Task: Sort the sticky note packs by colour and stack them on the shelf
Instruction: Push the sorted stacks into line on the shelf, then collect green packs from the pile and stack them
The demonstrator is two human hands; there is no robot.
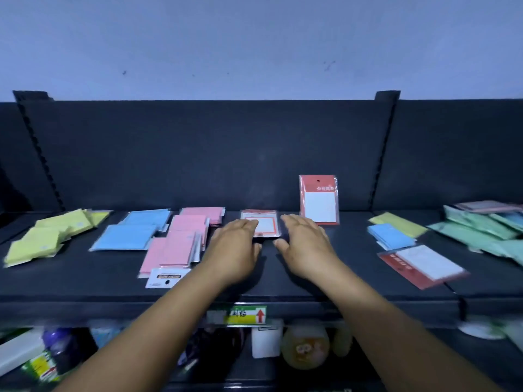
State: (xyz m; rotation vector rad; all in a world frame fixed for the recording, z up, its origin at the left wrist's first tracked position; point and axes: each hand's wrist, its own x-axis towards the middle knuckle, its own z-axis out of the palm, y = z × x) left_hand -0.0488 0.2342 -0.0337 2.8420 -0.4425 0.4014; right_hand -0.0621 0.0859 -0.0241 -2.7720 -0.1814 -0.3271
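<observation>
On the dark shelf [85, 281], far left, yellow packs [48, 239] lie in a loose overlapping spread; next come blue packs [133, 232], then pink packs [181, 241] in a row running front to back, with a white card [165, 277] at their near end. In the middle a red-framed pack [261, 223] lies flat, and both hands flank it: the left hand [236, 247] rests with straight fingers [249, 223] over the pack's left edge, holding nothing, and the right hand [305, 244] lies flat and spread just beside its right edge, fingers [291, 219] straight, also gripping nothing; whether it touches the pack I cannot tell. Behind the right hand a red pack [319, 199] stands upright against the back panel [198, 154]. Further right, past the upright post [383, 154], lie a yellow pack [397, 223], a small blue pile [390, 236] just in front of it, and a red pack lying flat [424, 265] nearer the front edge. Far right is a jumbled heap of green packs [478, 230] with a pink one [489, 206] on top. A green and yellow label [246, 314] sits on the shelf's front rail, blurred goods below
</observation>
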